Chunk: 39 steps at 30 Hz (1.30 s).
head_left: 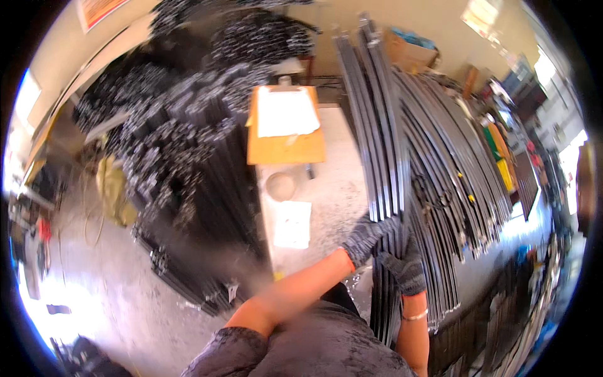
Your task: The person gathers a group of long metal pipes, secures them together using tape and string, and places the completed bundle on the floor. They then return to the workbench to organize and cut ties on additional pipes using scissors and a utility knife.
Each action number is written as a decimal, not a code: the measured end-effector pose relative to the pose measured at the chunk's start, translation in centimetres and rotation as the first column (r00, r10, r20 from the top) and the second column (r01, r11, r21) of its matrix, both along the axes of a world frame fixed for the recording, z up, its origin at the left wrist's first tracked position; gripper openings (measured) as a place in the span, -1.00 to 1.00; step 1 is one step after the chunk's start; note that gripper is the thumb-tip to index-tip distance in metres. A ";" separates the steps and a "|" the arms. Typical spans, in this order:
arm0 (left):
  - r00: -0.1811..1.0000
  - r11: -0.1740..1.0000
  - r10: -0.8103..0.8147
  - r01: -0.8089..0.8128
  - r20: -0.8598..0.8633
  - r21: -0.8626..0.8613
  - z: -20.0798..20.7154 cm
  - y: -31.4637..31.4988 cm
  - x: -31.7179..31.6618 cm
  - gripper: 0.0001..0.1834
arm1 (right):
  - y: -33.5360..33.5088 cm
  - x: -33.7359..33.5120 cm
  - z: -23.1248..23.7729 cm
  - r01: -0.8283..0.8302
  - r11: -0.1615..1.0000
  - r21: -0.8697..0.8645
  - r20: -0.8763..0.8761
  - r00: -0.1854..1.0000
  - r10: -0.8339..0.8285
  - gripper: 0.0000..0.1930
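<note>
A bundle of long dark metal bars runs from the far wall toward my body, right of the middle. My left hand, in a dark grey knit glove, is closed around the bundle from its left side. Slightly nearer and on the right side, my right hand wears a matching glove and also grips the bars. Most fingertips are hidden behind the bars. Beside the bundle on the right lies a wide row of similar bars.
A pale table stands left of the bundle, holding a clipboard with paper, a round tan object and a white sheet. Big stacks of dark profiles fill the left. A cardboard box sits by the far wall.
</note>
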<state>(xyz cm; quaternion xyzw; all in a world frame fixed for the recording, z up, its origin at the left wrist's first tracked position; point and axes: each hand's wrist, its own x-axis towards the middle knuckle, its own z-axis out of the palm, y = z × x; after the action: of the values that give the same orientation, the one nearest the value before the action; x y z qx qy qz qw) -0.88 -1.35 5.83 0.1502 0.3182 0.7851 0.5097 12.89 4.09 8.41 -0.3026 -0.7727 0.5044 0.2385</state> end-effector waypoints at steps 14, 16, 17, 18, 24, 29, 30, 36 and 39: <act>0.862 0.893 0.442 -0.449 -0.248 0.031 7.2 -16.2 3.2 -0.41 | -10.1 -1.0 6.2 -0.448 0.882 0.144 0.019 0.893 0.451 -0.25; 0.786 0.824 0.560 -0.560 -0.261 0.085 8.2 -18.5 4.6 -0.35 | -10.9 -0.8 5.7 -0.532 0.836 0.135 -0.035 0.840 0.541 -0.28; 0.742 0.791 0.601 -0.606 -0.297 0.086 7.8 -19.3 5.5 -0.31 | -11.0 -0.6 4.5 -0.601 0.798 0.044 -0.090 0.793 0.602 -0.26; 0.700 0.765 0.629 -0.635 -0.340 0.109 7.3 -20.2 6.4 -0.41 | -11.5 -0.1 3.8 -0.649 0.760 -0.043 -0.084 0.760 0.644 -0.19; 0.533 0.647 0.680 -0.760 -0.503 0.069 9.3 -26.5 12.7 -0.22 | -16.3 2.4 1.2 -0.810 0.575 -0.115 -0.341 0.576 0.743 -0.14; 0.334 0.485 0.765 -0.862 -0.551 0.151 10.7 -31.6 16.5 -0.17 | -22.9 2.8 1.0 -0.892 0.451 -0.037 -0.464 0.415 0.783 -0.13; 0.310 0.462 0.742 -0.879 -0.595 0.117 10.7 -32.9 16.9 -0.15 | -24.5 2.7 1.1 -0.906 0.419 -0.068 -0.519 0.391 0.760 -0.12; 0.256 0.435 0.599 -0.899 -0.759 0.040 4.6 -41.7 17.7 -0.20 | -30.8 0.5 -0.5 -0.987 0.132 -0.095 -0.462 0.161 0.872 -0.09; 0.509 0.532 0.818 -0.847 -0.268 0.016 -1.0 -45.1 17.8 -0.37 | -34.9 -0.5 -5.0 -0.998 0.053 -0.028 -0.524 0.060 0.849 -0.20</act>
<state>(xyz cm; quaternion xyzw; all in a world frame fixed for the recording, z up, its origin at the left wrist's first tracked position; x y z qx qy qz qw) 16.94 -46.47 4.83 0.0432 0.4560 0.8883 0.0346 12.35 -30.80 3.36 0.3453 -0.5964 0.7203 -0.0795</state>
